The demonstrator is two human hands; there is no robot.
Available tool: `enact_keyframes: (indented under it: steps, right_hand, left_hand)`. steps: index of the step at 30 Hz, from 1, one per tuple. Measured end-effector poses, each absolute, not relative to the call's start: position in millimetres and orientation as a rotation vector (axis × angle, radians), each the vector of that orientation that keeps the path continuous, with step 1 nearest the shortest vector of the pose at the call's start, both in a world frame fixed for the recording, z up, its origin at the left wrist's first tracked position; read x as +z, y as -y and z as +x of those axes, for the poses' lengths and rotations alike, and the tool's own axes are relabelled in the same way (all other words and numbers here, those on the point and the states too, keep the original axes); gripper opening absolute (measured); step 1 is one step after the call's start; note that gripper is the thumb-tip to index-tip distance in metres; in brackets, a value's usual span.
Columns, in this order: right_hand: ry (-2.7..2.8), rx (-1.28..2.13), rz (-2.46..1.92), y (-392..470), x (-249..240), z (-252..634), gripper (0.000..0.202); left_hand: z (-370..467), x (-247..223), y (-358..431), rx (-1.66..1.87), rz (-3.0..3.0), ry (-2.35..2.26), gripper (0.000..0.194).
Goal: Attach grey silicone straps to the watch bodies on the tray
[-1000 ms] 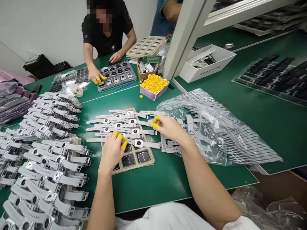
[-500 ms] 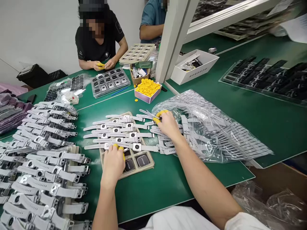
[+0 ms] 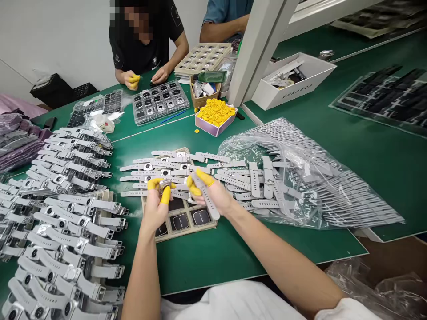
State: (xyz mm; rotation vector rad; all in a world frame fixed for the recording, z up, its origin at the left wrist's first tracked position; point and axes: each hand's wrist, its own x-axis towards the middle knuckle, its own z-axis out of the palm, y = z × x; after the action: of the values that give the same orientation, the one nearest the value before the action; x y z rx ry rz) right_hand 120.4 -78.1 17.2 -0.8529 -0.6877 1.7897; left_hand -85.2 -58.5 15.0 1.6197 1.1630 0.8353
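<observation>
We see matt grey rubbery strap (image 3: pixel 207 199), shiny metal watch case (image 3: pixel 164 185), glossy clear plastic bag (image 3: pixel 310 178), matt green desk (image 3: pixel 207 258).

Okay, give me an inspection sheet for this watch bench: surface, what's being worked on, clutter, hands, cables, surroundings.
Surface: green bench mat, with a white post standing on it.
Job's things: small square silver watch body pinched in the left hand; grey silicone strap gripped in the right hand; beige cardboard tray of watch bodies beneath them; strapped grey watches in rows.
Clutter: clear plastic bag of loose grey straps; stacks of finished watches; box of yellow finger cots; white bin.
Grippers: both hands wear yellow finger cots.
Cables: nothing seen.
Surroundings: a seated person in a black shirt across the bench; another person's arm.
</observation>
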Motion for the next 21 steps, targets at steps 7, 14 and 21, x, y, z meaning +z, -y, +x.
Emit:
enact_keyframes:
  steps: [7,14,21]
  right_hand:
    - [0.837,1.876,-0.912,92.2,0.4,83.5,0.046]
    - [0.915,1.899,-0.867,90.3,5.6,94.9,0.04]
    - [0.742,1.905,-0.868,86.8,-0.6,94.2,0.037]
  left_hand:
    - [-78.2,-8.1,53.8,0.841,1.754,-0.956,0.042]
    - [-81.6,-6.8,52.1,0.891,2.051,-0.846,0.048]
    - [-82.3,-9.9,53.4,0.879,1.964,-0.915,0.048]
